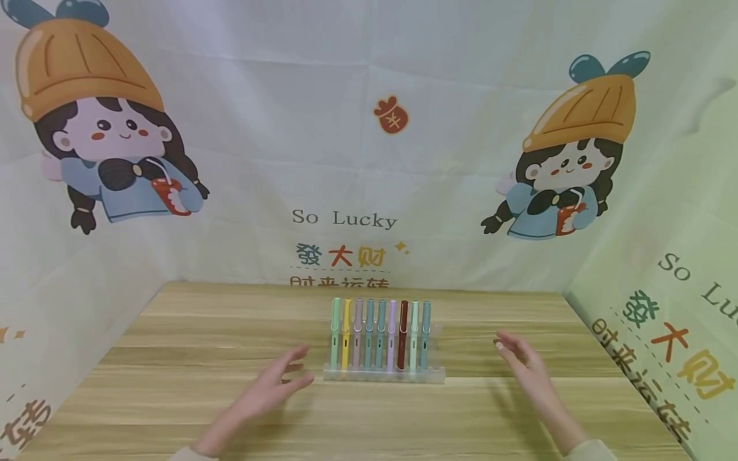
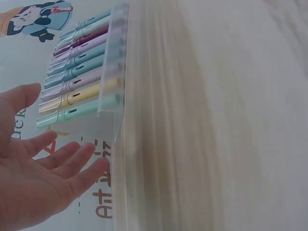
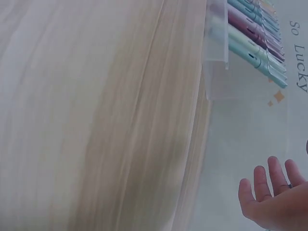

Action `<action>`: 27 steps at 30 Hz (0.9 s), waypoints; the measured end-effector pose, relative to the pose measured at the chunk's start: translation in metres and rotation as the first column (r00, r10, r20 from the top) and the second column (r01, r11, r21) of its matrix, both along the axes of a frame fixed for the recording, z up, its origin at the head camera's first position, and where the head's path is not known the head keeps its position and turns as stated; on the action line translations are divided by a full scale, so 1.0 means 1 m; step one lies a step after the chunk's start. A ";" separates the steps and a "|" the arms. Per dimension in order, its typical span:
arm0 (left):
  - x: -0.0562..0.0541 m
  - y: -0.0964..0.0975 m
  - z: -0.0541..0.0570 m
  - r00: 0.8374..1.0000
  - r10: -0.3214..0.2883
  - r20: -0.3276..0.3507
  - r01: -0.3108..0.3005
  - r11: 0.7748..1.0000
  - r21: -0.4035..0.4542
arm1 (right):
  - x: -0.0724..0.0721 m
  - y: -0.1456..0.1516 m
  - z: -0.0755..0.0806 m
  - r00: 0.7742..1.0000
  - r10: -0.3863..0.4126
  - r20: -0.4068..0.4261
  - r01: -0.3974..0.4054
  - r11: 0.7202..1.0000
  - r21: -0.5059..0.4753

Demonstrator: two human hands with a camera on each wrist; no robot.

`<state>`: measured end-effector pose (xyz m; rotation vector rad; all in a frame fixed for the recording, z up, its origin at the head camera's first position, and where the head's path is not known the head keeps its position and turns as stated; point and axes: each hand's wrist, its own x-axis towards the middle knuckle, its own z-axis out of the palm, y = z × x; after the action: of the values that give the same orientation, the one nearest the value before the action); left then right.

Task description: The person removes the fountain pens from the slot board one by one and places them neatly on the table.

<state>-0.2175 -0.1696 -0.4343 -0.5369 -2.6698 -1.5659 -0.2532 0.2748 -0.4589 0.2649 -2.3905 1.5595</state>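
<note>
A clear plastic pen stand [image 1: 383,374] sits on the table, holding a row of several capped pens upright and leaning back. From the left they run light green [image 1: 335,333], yellow [image 1: 346,336], mauve, blue-green, lilac, dark red [image 1: 402,336], mint and blue-green at the right end [image 1: 426,333]. My left hand [image 1: 273,384] is just left of the stand, apart from it, fingers spread and relaxed with nothing in them. To the right, farther off, my right hand [image 1: 527,368] hovers with loosely bent fingers, also holding nothing. In the right wrist view that hand [image 3: 276,192] shows its fingers extended.
The wood-grain table [image 1: 403,422] extends around the stand. A printed cloth backdrop [image 1: 265,128] with cartoon figures and lettering rises behind the table and along both sides.
</note>
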 end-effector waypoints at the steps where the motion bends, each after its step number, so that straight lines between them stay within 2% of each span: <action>1: 0.000 0.001 0.000 1.000 -0.010 0.014 0.010 1.000 0.013 | -0.005 0.002 -0.007 1.000 0.003 0.002 -0.003 1.000 -0.011; 3: -0.001 0.004 -0.001 0.999 -0.023 0.024 0.022 0.999 0.034 | -0.012 0.003 -0.017 1.000 0.009 0.016 -0.008 0.999 -0.039; 6: -0.002 0.007 -0.002 0.999 -0.013 0.036 0.011 0.998 0.062 | -0.016 -0.003 -0.022 0.999 0.028 0.042 -0.024 0.995 -0.101; 9: -0.006 0.010 -0.005 0.999 0.009 0.037 -0.012 0.997 0.073 | -0.017 -0.011 -0.021 0.997 0.029 0.074 -0.018 0.990 -0.139; 11: -0.007 0.012 -0.006 0.999 0.029 0.034 -0.032 0.997 0.071 | -0.008 -0.024 -0.006 0.993 0.036 0.113 -0.018 0.988 -0.156; 13: -0.008 0.013 -0.008 0.998 0.045 0.032 -0.047 0.996 0.074 | -0.008 -0.031 -0.004 0.989 0.042 0.140 -0.017 0.985 -0.172; 16: -0.010 0.016 -0.009 0.997 0.064 0.041 -0.067 0.995 0.073 | -0.012 -0.037 -0.008 0.986 0.051 0.159 -0.021 0.982 -0.186; 18: -0.011 0.017 -0.011 0.997 0.064 0.046 -0.068 0.995 0.070 | -0.023 -0.036 -0.022 0.987 0.057 0.151 -0.027 0.981 -0.193; 19: -0.012 0.017 -0.012 0.997 0.065 0.051 -0.068 0.996 0.065 | -0.023 -0.039 -0.022 0.986 0.065 0.151 -0.035 0.980 -0.194; 21: -0.013 0.018 -0.013 0.997 0.062 0.056 -0.066 0.996 0.060 | -0.020 -0.046 -0.015 0.984 0.080 0.160 -0.051 0.983 -0.179; 27: -0.016 0.021 -0.015 0.996 0.053 0.074 -0.059 0.995 0.079 | -0.003 -0.075 0.021 0.974 0.121 0.192 -0.085 0.979 -0.186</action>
<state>-0.2336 -0.1483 -0.4496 -0.4074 -2.6327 -1.7001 -0.2562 0.1999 -0.4378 0.2049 -2.3991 1.9178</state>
